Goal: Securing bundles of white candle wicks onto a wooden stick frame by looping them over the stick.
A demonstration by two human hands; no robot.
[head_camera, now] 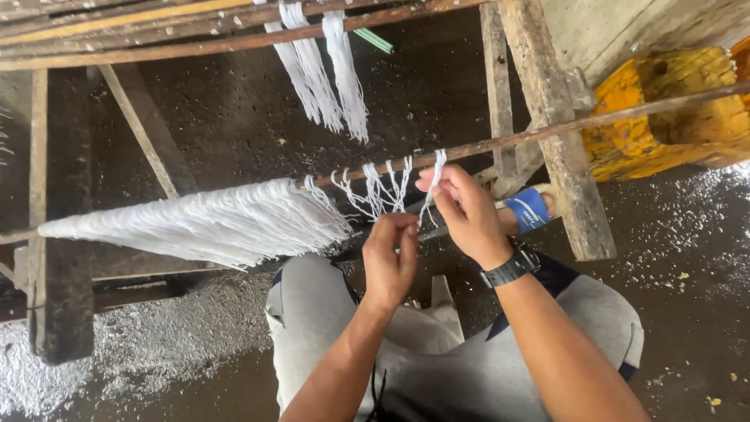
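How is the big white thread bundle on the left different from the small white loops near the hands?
The big thread bundle is thick, dense and fans leftward; the small loops are thin, separate strands hanging from the wooden rod. No hand touches the bundle, while the right hand pinches one loop and the left hand is pinched shut just below them. Both are white thread on the same rod.

Background's pretty rough: a weathered wooden post [558, 133] leans in on the right, with a chunky yellow plastic container [664, 105] wedged behind it. A green stick [376, 41] pokes out near the top, just beside another bunch of white strands [320, 70] hanging from the upper rails [156, 35]. The concrete floor [687, 258] is dark, wet-looking and speckled with pale bits, with a whitish patch at lower left.
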